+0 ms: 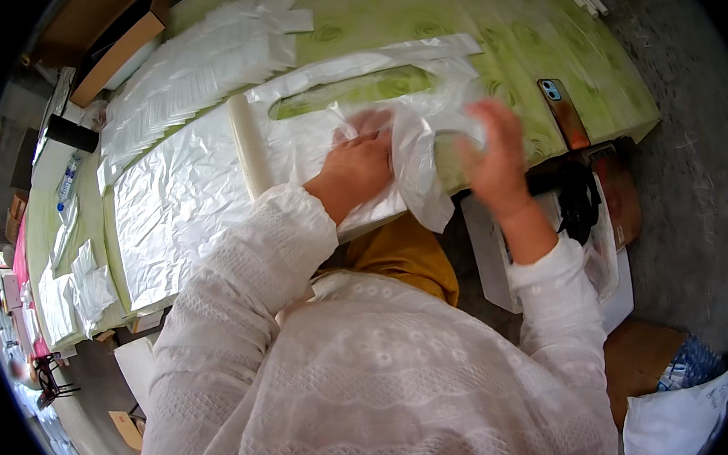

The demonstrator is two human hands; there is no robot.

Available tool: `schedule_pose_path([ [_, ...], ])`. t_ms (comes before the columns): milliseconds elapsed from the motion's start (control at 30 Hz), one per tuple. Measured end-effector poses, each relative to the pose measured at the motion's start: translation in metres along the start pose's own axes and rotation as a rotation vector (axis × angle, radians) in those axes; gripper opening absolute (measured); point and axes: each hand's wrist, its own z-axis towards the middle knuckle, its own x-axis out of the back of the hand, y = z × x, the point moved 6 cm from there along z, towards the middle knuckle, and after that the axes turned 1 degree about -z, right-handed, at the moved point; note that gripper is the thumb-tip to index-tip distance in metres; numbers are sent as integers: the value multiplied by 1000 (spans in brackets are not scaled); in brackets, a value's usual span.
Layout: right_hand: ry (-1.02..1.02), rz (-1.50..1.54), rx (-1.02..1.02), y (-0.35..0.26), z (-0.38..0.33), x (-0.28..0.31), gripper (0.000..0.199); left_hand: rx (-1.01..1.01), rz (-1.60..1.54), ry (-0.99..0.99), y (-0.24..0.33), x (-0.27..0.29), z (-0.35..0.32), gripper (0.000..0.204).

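Note:
A thin white plastic bag (423, 167) with handle-like loops lies across the table edge in front of me, its near part bunched up and hanging over the edge. My left hand (355, 167) presses down on it, fingers curled into the film and partly hidden by it. Just right of the bag, my right hand (497, 153) is raised and blurred, thumb and fingers apart, with nothing visible between them. Under my left forearm spreads a wide layer of crinkled white plastic (170, 213). A pale, straight rod or tube (248, 147) lies across this layer, left of my left hand.
Overlapping flat white bags (198, 74) fan out at the far left. A phone (563, 113) rests near the right edge of the green patterned tablecloth (530, 56). Below it stands a white container (490, 256) with a black item (578, 202). A cardboard box (124, 54) sits far left.

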Motion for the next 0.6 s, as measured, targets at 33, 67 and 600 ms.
schedule_pose_path([
  [33,-81,55,52,-28,-6,-6,52,28,-44,-35,-1,0,0,59],
  [67,-159,111,106,-52,-11,-14,51,-2,-65,15,0,1,0,60],
  [600,-421,-495,-636,151,-22,4,28,-149,-89,290,2,2,-4,62],
])
